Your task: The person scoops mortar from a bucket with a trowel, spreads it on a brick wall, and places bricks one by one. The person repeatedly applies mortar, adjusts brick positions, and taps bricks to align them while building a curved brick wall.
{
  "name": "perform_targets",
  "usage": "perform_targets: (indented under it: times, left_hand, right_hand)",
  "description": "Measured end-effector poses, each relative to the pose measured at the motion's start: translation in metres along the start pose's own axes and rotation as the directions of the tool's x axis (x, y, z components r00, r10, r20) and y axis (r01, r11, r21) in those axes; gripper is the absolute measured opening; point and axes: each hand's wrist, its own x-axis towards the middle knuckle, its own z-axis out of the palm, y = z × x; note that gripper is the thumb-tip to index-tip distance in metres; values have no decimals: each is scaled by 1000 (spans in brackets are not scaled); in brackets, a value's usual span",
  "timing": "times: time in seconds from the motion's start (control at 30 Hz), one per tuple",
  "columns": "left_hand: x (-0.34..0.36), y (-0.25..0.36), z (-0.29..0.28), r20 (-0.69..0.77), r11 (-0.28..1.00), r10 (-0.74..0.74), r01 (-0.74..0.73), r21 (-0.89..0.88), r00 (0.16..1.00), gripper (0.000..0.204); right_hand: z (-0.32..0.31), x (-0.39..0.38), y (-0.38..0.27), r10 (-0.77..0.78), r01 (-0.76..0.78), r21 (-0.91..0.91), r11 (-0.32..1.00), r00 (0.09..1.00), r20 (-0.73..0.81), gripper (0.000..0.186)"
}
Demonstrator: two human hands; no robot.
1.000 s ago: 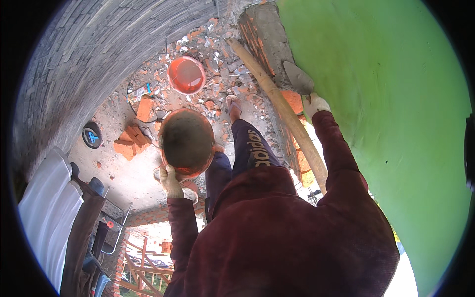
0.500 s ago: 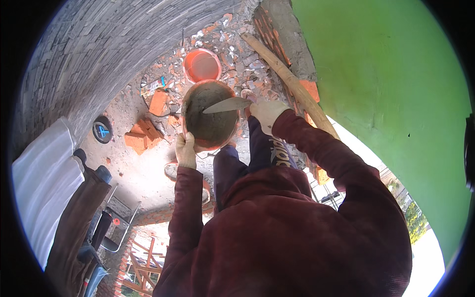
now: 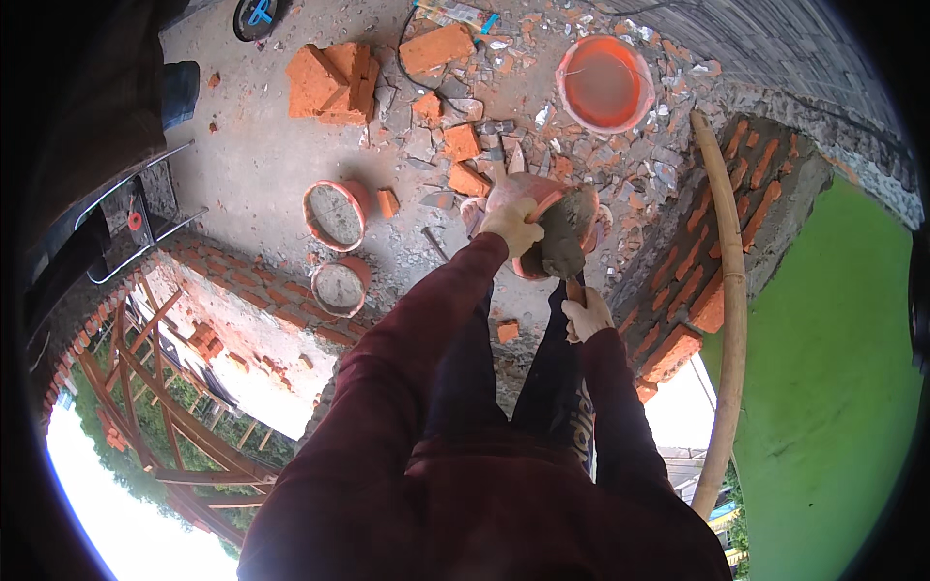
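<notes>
My left hand is closed over the rim of an orange mortar bucket and holds it tilted, between my feet. Wet grey mortar shows inside. My right hand grips the wooden handle of a trowel. Its blade, coated with mortar, lies at the bucket's mouth, and the tip cannot be told apart from the mortar.
A second orange bucket stands farther off amid rubble. To the left are two small mortar-filled buckets and stacked bricks. A bamboo pole leans beside the brick wall and green wall.
My view has turned, bringing the small buckets and brick wall into sight. The bucket, upright before, now tilts; the trowel blade has come down into its mouth, loaded with mortar.
</notes>
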Motion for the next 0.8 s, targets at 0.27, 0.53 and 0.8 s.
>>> perform_targets:
  times: [0.27, 0.53, 0.8]
  left_hand:
    - [152, -119, 14, 221, 841, 136, 6, -541, 966, 24]
    - [216, -177, -71, -54, 980, 122, -129, -153, 991, 61]
    - [278, -283, -427, -725, 951, 106, 145, 275, 680, 67]
  right_hand:
    - [15, 114, 4, -28, 71, 159, 985, 965, -262, 43]
    - [29, 252, 3, -42, 96, 201, 975, 965, -260, 32]
    - [41, 251, 14, -320, 155, -345, 926, 808, -495, 73]
